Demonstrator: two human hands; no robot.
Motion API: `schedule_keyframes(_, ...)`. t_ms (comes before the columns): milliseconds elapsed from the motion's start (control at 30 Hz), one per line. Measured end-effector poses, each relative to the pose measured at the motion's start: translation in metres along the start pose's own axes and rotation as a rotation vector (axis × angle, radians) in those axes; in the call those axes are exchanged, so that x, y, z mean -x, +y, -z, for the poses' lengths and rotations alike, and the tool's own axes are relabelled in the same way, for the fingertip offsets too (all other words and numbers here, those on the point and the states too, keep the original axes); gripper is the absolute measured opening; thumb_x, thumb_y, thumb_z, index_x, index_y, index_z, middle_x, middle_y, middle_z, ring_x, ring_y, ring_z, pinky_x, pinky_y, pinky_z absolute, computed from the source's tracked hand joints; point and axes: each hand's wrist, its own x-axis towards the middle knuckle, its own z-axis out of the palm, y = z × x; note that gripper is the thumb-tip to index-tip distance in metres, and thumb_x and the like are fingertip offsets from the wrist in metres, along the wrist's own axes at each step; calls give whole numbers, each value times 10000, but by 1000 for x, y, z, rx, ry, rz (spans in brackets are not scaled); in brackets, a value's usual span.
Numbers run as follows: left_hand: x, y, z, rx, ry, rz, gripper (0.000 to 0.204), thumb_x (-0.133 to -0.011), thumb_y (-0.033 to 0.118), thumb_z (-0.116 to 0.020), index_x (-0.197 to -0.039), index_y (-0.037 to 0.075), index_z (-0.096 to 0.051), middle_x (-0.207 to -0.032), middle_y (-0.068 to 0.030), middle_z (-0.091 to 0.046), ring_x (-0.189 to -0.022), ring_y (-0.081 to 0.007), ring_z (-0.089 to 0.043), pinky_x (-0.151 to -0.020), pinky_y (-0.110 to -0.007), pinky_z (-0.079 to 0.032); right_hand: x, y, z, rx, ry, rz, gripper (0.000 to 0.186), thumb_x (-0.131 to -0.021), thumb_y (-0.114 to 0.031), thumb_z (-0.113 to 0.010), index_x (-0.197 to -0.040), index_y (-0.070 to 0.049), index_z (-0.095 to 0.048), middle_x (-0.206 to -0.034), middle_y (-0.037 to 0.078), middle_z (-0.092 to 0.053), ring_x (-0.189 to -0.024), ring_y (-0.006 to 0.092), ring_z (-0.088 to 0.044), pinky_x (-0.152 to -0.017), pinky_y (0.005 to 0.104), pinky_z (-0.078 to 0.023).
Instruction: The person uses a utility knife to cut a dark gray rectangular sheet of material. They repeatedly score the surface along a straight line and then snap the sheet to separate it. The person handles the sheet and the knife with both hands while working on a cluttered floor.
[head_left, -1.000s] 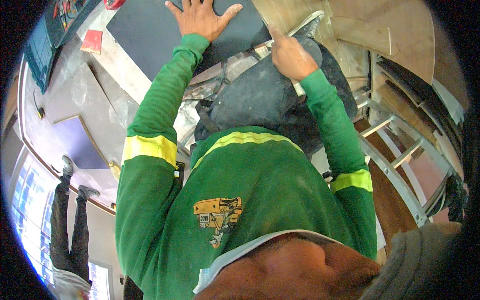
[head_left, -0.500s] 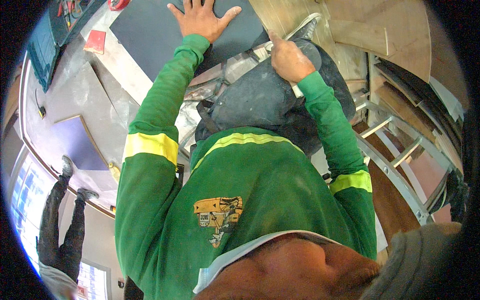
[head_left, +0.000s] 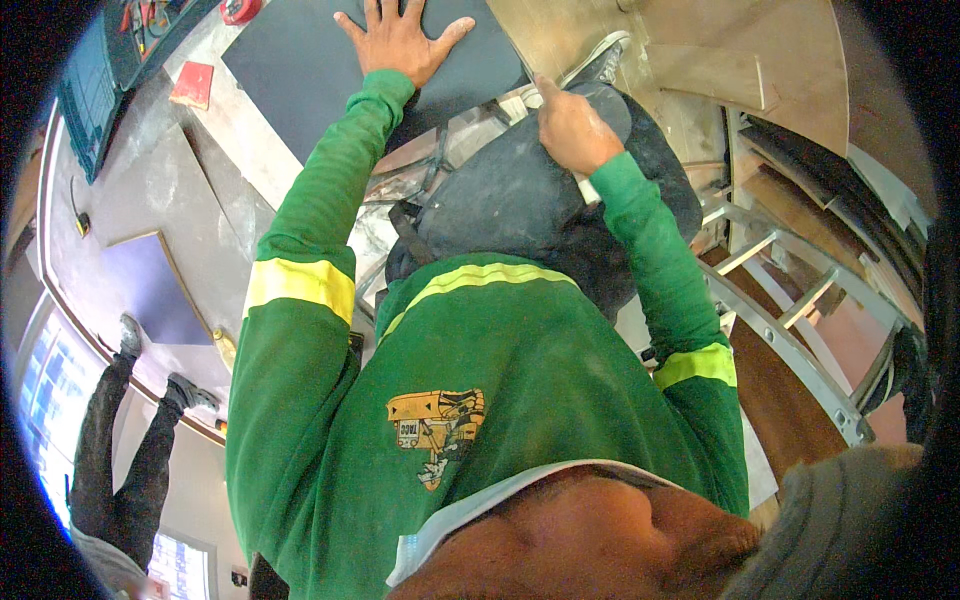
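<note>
My left hand lies flat with spread fingers on a dark grey panel. The right hand is closed around a slim hand tool with a pale handle, whose butt end sticks out below the palm. My index finger stretches along the tool toward the panel's right edge. The tool's front end is mostly hidden by the hand, so I cannot tell its exact kind. Under my right forearm is my bent leg in dark trousers, with a shoe beyond it.
An open dark toolbox, a red square piece and a red roll are at the upper left. A tape measure and a purple-blue board lie further left, near a standing person. A metal ladder leans right.
My right hand has shifted slightly with the tool, and more of the pale handle shows below it. The left hand stays flat on the panel. The view has moved a little.
</note>
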Motion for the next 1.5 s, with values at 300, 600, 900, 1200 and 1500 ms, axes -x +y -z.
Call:
schedule_keyframes(300, 3, -1, -2, 16, 10, 5, 929, -866, 726, -636, -1582, 164, -450, -1672, -141, -344, -1576, -413, -199, -1211, -743, -91, 23, -2, -7, 31, 94, 86, 538, -932, -26, -548, -1437, 134, -449, -996, 358, -677, -970, 516, -661, -889, 579, -509)
schedule_keyframes(600, 5, -3, -2, -5, 33, -6, 918, -876, 717, -629, -1583, 160, -449, -1676, -146, -336, -1575, -422, -197, -1215, -737, -90, 45, -32, 26, -65, 66, -35, 510, -931, -29, -539, -1409, 132, -470, -975, 368, -668, -992, 510, -666, -882, 581, -512)
schedule_keyframes(900, 3, 2, -2, -4, 35, -20, 917, -883, 717, -620, -1586, 154, -444, -1676, -148, -338, -1570, -427, -210, -1212, -740, -93, 14, -1, -5, -34, 14, -35, 568, -890, -32, -549, -1439, 79, -453, -1079, 363, -682, -1039, 544, -658, -935, 592, -522)
schedule_keyframes(1200, 4, 2, 3, 7, -23, 11, 927, -882, 718, -619, -1591, 150, -434, -1678, -157, -332, -1571, -430, -202, -1210, -743, -93, 44, -8, -3, -30, 123, 42, 523, -950, -59, -540, -1442, 98, -461, -1009, 354, -680, -1025, 510, -654, -906, 574, -510)
schedule_keyframes(1500, 6, 2, 6, 1, -42, 24, 935, -884, 717, -617, -1602, 153, -415, -1683, -158, -324, -1578, -427, -183, -1220, -733, -74, 30, -18, 10, -42, 25, -81, 522, -921, -85, -511, -1419, 71, -484, -1140, 377, -672, -1086, 541, -652, -986, 597, -503)
